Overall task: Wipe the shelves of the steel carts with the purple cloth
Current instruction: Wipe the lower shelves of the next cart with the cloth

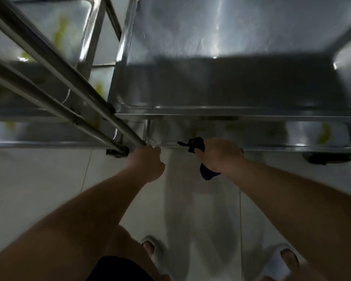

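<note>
Two hands reach down: right hand (pixel 217 154) clutches the purple cloth (pixel 197 146) at the steel cart (pixel 221 146); left hand (pixel 148 161) curls at its corner.

Purple cloth (pixel 197 145) in right hand (pixel 219 155)

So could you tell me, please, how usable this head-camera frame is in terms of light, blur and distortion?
Head view: dim overall, with glare streaks on the upper shelf and a dark shadow band across its near half; motion blur softens the left hand, the right hand and the purple cloth, which reads almost black; wide-angle distortion splays the cart posts.
</note>
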A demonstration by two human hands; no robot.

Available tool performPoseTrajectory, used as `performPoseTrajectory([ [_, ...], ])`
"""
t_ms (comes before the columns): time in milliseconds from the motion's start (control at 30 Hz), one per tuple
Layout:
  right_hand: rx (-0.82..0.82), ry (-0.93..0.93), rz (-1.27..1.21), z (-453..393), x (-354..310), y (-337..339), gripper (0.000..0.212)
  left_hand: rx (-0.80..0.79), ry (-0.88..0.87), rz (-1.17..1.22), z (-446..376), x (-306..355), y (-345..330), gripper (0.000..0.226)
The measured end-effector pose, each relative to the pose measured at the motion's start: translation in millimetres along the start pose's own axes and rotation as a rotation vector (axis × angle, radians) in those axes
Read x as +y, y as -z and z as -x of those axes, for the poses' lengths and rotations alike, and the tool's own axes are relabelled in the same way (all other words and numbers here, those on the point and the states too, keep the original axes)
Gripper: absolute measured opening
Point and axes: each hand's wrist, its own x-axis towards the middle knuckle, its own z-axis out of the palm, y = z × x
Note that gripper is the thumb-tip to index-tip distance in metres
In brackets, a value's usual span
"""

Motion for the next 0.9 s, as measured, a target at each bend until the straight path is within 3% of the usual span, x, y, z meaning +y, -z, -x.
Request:
performPoseTrajectory([
  [267, 0.472, 0.182, 0.069, -97.0, -2.6, -35.1, 0.047, 0.109, -0.087, -0.113, -75.1, -20.3, -48.3, 0.049],
  [433, 0.448, 0.180, 0.005, -124.7, -25.7, -51.5, 0.041, 0.111, -0.072, -0.051, -83.7, -38.5, -65.2, 0.046],
  [533, 0.465, 0.206, -0.019, -135.9, -44.7, -57.7, 0.040, 0.103, -0.045, 0.117, -88.1, -62.0, -71.9, 0.036],
  [667, 0.618, 0.292, 0.003, -156.2, -77.9, -73.0, 0.046, 0.040, -0.017, 0.329, -100.6, -94.9, -79.3, 0.035],
  [767, 0.642, 0.342, -0.023, -172.5, -106.2, -89.0, 0.041, 0.159, -0.038, 0.723, -112.9, -113.0, -84.6, 0.023],
  [833, 0.534, 0.390, -0.039, -182.6, -119.3, -103.8, 0.043, 0.276, 0.012, 1.004, -117.9, -119.3, -85.2, 0.036],
  [900, 0.308, 0.461, -0.036, -190.8, -120.9, -124.3, 0.053, 0.386, -0.016, 1.170, -127.2, -118.1, -85.7, 0.053],
])
